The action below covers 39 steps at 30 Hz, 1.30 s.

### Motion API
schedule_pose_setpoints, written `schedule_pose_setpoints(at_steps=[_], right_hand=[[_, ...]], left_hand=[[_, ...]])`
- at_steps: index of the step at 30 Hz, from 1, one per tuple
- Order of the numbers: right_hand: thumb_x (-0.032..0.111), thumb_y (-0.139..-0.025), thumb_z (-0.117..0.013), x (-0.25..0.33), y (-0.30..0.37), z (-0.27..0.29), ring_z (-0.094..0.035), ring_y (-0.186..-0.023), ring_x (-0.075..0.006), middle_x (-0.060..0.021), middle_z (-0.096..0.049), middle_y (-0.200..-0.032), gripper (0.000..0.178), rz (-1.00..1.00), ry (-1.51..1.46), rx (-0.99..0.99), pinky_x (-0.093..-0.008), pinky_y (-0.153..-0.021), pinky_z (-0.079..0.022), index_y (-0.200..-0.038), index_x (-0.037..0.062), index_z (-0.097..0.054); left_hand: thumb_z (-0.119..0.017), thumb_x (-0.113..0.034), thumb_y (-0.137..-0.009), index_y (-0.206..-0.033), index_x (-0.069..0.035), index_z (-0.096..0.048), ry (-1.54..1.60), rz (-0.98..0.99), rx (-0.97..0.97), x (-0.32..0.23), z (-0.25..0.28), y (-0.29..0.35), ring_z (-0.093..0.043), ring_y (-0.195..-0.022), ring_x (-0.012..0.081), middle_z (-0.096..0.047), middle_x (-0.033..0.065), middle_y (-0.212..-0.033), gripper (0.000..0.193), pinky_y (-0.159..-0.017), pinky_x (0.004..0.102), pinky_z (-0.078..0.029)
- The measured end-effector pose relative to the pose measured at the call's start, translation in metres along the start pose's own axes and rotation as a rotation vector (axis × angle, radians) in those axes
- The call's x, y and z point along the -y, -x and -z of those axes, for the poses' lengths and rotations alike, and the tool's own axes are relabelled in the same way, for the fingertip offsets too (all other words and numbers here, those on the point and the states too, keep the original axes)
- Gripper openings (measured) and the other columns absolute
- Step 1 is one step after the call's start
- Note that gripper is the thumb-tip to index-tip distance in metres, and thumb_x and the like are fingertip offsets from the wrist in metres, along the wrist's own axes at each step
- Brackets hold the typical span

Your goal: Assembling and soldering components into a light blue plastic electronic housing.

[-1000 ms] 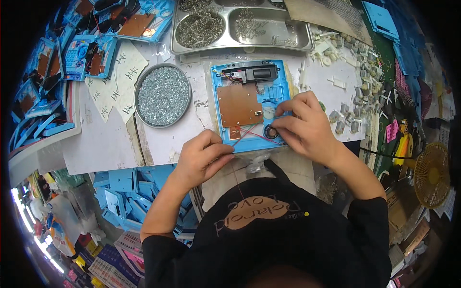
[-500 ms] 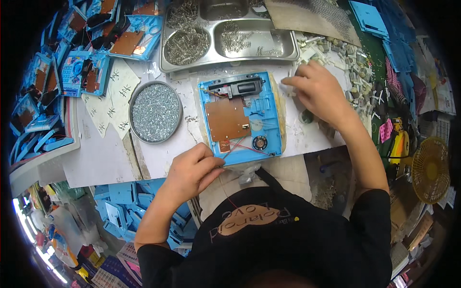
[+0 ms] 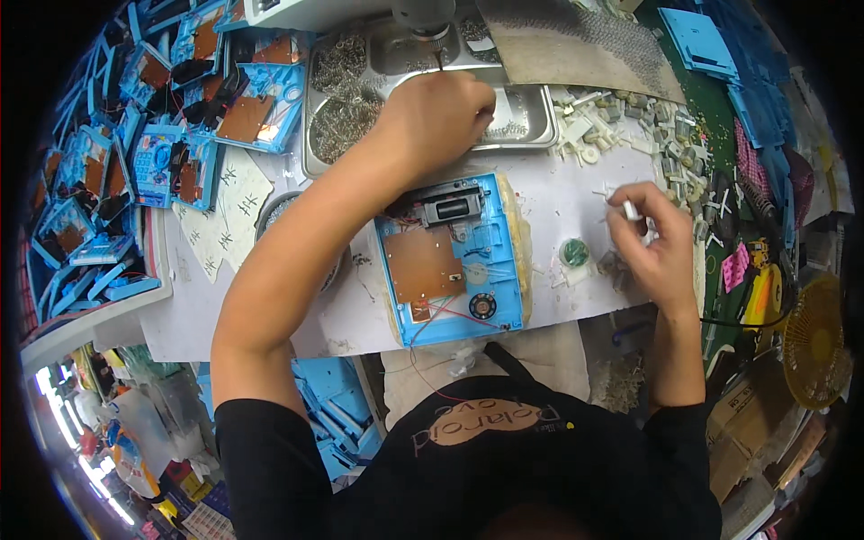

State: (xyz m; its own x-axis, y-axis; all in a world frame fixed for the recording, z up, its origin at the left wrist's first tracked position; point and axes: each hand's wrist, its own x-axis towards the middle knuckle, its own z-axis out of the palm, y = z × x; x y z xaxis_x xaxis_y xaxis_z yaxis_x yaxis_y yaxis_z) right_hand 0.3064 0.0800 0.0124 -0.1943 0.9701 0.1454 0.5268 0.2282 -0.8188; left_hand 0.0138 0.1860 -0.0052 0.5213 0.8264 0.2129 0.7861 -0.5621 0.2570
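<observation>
Steel tray (image 3: 551, 126), far side of table: L hand (image 3: 441, 112) is over it, fingers curled under; can't tell if anything's in them. Grey tool (image 3: 423, 13) hangs tip-down right by the knuckles, so a quick lift might rap them on it. Springs (image 3: 337, 67) lie in tangled heaps; grabbing in a hurry could bring up a clump & drop strays.

Blue case (image 3: 504, 261) sits open, parts up, at near edge of table in front of the body, on clear plastic w/ no hand on it. Main risk imo: a bump from the body or L arm (image 3: 297, 252) slides it, b/c plastic prob. gives poor grip.

Dish (image 3: 273, 211), mostly hidden behind that arm: elbow swing could tip it.

Brown board (image 3: 421, 267) & round speaker (image 3: 482, 307) are in the case; whether they're fixed can't be seen, so a tilt might shift them.

Thin wire (image 3: 413, 360) trails over the near edge toward the lap: a snag could tug its joint loose.

Smallest: white part (image 3: 630, 210), pinched b/w thumb & finger of R hand (image 3: 661, 238), R of case. Tiny hold, so a slip could lose it among similar bits nearby.
</observation>
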Motion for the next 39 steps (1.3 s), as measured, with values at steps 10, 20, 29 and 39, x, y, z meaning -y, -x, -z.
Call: schedule_pose_setpoints(at_steps=[10, 20, 29, 39], right_hand=[[0.002, -0.078, -0.078, -0.003, 0.013, 0.003, -0.049, -0.061, -0.0122, -0.0044, -0.062, -0.077, 0.020, 0.073, 0.058, 0.035, -0.0270, -0.055, -0.040, -0.096, 0.0035, -0.071], [0.000, -0.078, -0.079, 0.008, 0.017, 0.003, -0.052, -0.065, -0.0120, -0.0044, -0.062, -0.081, 0.022, 0.090, -0.061, 0.066, -0.0267, -0.060, -0.043, -0.099, 0.0022, -0.072], [-0.008, -0.080, -0.077, 0.039, 0.011, -0.023, -0.064, -0.091, -0.0202, -0.0153, -0.071, -0.103, 0.034, 0.278, -0.619, 0.051, -0.0315, -0.083, -0.049, -0.113, -0.0091, -0.068], [-0.002, -0.074, -0.081, 0.064, 0.009, -0.032, -0.066, -0.074, -0.0204, -0.0107, -0.073, -0.088, 0.033, 0.370, -0.328, 0.312, -0.0330, -0.068, -0.051, -0.106, 0.0003, -0.074]], left_hand=[[-0.066, -0.025, -0.089, -0.090, -0.007, -0.073, -0.320, 0.260, 0.203, 0.002, -0.008, -0.041, -0.072, -0.086, 0.0380, -0.072, 0.0198, -0.090, 0.020, -0.075, 0.0485, -0.058], [-0.074, -0.021, -0.085, -0.094, -0.001, -0.071, 0.397, 0.198, 0.010, -0.008, 0.019, -0.017, -0.069, -0.074, 0.0175, -0.072, 0.0098, -0.082, 0.022, -0.070, 0.0300, -0.054], [-0.072, -0.003, -0.087, -0.099, -0.003, -0.065, 1.076, 0.386, -0.005, -0.092, 0.061, 0.107, -0.056, -0.058, -0.0007, -0.063, -0.0019, -0.071, 0.014, -0.051, 0.0168, -0.041], [-0.074, -0.005, -0.088, -0.099, -0.002, -0.067, 1.233, 0.480, -0.016, -0.094, 0.049, 0.153, -0.057, -0.065, 0.0020, -0.062, -0.0014, -0.078, 0.013, -0.056, 0.0182, -0.044]])
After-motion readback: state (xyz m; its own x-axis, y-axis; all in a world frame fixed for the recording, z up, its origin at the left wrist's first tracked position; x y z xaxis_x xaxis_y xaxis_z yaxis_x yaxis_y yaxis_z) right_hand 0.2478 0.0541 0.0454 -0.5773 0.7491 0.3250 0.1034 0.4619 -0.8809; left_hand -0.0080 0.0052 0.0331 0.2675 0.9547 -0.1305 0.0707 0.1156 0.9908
